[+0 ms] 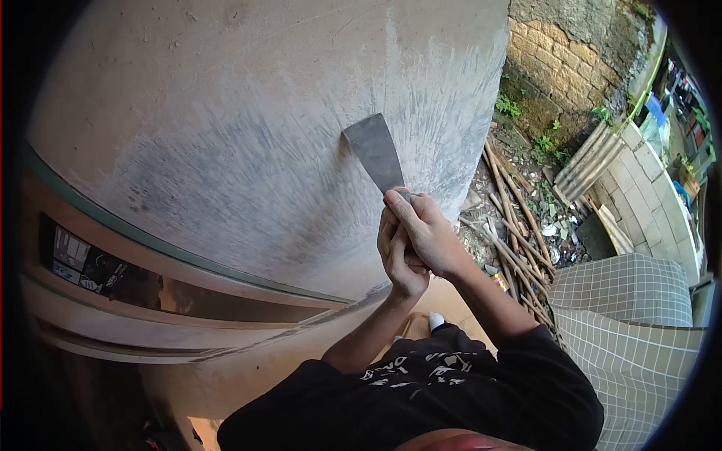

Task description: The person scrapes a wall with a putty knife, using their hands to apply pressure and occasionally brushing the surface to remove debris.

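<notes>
A broad-bladed scraper is held in both hands in front of a weathered wall, its blade angled up and toward the left. The handle is clamped by the fingers of the right hand, with the thumb laid along it near the blade. The fingers of the left hand are folded in closely just below, about the lower grip, though their exact contact is hidden. Pale and grey streaks are fanned across the wall around the blade, above a green-edged frame; bamboo poles are heaped on the ground to the right. Scraping of the surface seems to be the step in hand, but whether the edge is touching the wall cannot be told. For a further stroke, the edge would need to be pressed evenly at a low angle, with both hands kept firm and the corners prevented from gouging.
</notes>
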The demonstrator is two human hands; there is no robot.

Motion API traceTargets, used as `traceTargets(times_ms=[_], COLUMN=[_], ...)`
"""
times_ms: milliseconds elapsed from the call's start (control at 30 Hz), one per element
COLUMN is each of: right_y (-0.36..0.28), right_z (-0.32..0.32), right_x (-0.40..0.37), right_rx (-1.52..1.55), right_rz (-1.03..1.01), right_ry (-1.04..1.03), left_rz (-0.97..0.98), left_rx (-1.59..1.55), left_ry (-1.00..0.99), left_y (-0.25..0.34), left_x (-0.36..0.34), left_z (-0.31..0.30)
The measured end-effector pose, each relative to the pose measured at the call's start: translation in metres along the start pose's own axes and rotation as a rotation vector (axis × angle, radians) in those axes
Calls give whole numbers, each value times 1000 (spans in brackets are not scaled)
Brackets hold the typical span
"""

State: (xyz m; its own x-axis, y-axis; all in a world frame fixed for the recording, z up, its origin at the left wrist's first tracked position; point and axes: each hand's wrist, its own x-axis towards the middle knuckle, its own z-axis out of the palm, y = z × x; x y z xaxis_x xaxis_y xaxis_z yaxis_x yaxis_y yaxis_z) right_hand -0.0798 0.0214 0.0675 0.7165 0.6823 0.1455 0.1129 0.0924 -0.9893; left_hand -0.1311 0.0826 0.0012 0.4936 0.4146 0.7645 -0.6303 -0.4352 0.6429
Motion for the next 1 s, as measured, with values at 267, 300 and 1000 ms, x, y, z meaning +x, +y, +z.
traceTargets(times_ms=[267,300,1000], right_y=[18,19,21], right_z=[13,15,15], right_x=[2,2,17], right_rx=[60,52,30], right_rz=[-63,-54,-36], right_ry=[29,58,59], left_rz=[-289,-379,-511], left_rx=[-214,-300,-436], left_ry=[23,51,37], left_y=[7,6,-11], left_x=[8,5,5], left_z=[-10,-10,-13])
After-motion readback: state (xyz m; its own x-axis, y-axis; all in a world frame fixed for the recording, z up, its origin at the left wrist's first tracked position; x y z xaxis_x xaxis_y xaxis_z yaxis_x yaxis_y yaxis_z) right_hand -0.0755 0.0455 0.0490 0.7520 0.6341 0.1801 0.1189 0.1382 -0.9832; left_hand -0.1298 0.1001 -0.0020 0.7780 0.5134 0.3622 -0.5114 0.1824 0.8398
